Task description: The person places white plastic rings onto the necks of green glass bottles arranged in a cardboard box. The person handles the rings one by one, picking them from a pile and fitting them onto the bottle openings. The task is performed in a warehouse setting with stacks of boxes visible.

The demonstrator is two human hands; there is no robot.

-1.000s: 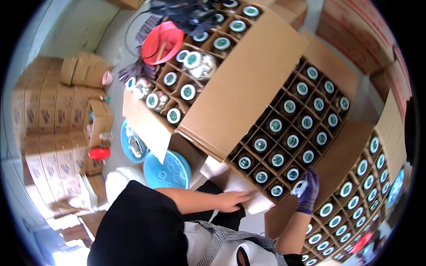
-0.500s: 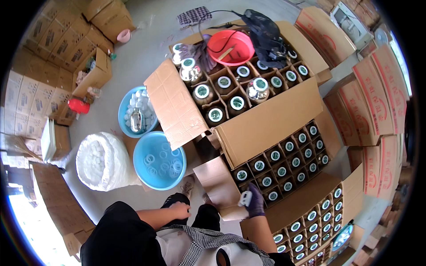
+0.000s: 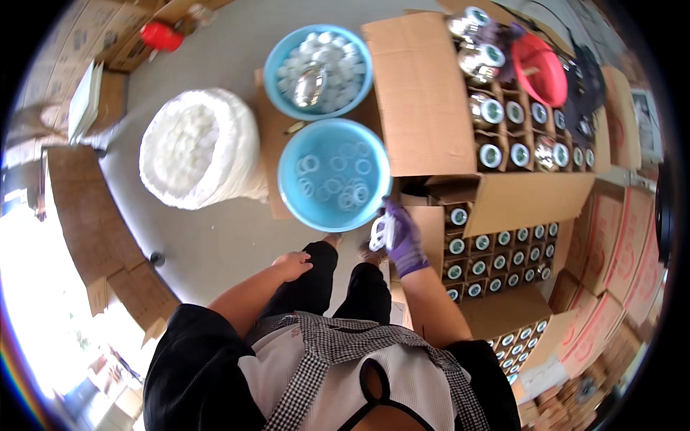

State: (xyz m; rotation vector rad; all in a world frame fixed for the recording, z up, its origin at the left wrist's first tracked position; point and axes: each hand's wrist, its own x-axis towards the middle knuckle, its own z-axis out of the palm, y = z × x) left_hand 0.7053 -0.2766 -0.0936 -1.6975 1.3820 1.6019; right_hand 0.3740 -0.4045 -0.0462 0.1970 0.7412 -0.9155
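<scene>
My right hand [image 3: 402, 233], in a purple glove, is closed on several white plastic rings [image 3: 382, 233]. It is beside the right rim of a blue basin [image 3: 286, 192], where clear rings [image 3: 336, 188] lie scattered. My bare left hand [image 3: 293, 266] is near my thigh, its fingers loosely extended and nothing visible in them. Behind that basin, a second blue basin [image 3: 269, 77] holds small white pieces and a silvery bottle-shaped vessel [image 3: 310, 84]. To the right, divided cartons hold silvery glass liners [image 3: 484, 109] with round greenish tops.
A white sack [image 3: 248, 154] full of white pieces stands left of the basins. Open carton flaps [image 3: 420, 104] reach out beside my right hand. A red basin [image 3: 537, 68] rests on the far carton. Closed boxes [image 3: 600, 248] are stacked at the right.
My view has swung left toward the basins. My right hand, still gripping the white rings, has gone from the near carton to the blue basin's rim. My left hand stays by my thigh.
</scene>
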